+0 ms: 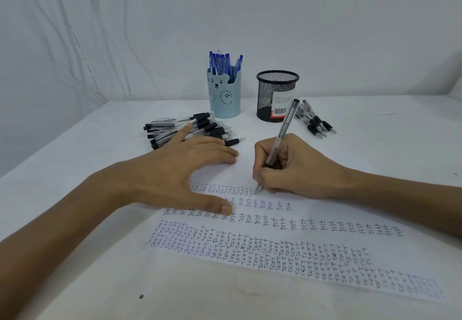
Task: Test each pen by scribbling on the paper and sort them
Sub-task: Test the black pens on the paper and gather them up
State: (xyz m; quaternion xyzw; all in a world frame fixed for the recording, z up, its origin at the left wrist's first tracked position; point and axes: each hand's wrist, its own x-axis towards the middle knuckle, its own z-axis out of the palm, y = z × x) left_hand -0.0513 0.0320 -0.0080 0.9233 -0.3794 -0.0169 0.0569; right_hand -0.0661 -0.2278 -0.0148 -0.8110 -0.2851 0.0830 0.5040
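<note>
Right hand (287,167) pinches a slim clear-barrelled, dark-ended plastic pen (282,134) low near the tip, nib at the white written-over paper sheet (322,211); left hand (180,167) lies flat, fingers spread, pinning the sheet.

Pen judged light, rigid, smooth; the low grip suits control.

Loose pile of black-grip clear pens (190,129) just beyond left hand; smaller group (316,122) beside black mesh cup (275,94); pale-blue bear cup (224,94) holds blue pens (222,62).

White cloth-covered table (75,159), probably slightly yielding; white draped backdrop.

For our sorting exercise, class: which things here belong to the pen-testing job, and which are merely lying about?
Job: pen in right hand; paper under left hand; black pen pile; smaller pen group; bear cup of blue pens; mesh cup.
Lying about: dark speck on table; wrinkled backdrop.
</note>
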